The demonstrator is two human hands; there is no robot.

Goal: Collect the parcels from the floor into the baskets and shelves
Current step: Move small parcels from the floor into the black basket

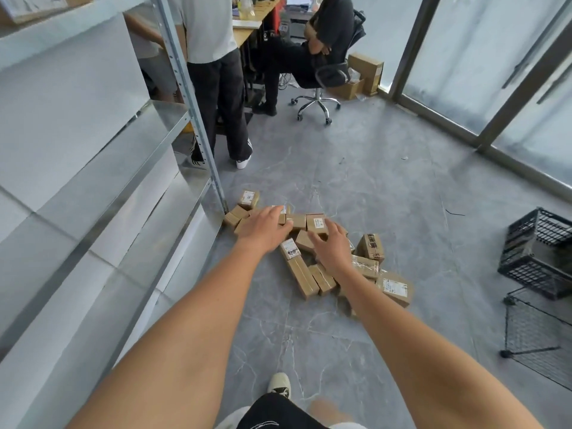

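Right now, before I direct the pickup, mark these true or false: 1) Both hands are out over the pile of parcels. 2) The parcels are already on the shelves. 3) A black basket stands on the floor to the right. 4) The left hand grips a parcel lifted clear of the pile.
1) True: the left hand and right hand reach over the parcels.
2) False: they lie heaped on the floor beside the shelves.
3) True: the black basket stands at the right edge.
4) False: its fingers are spread over the pile and nothing is lifted.
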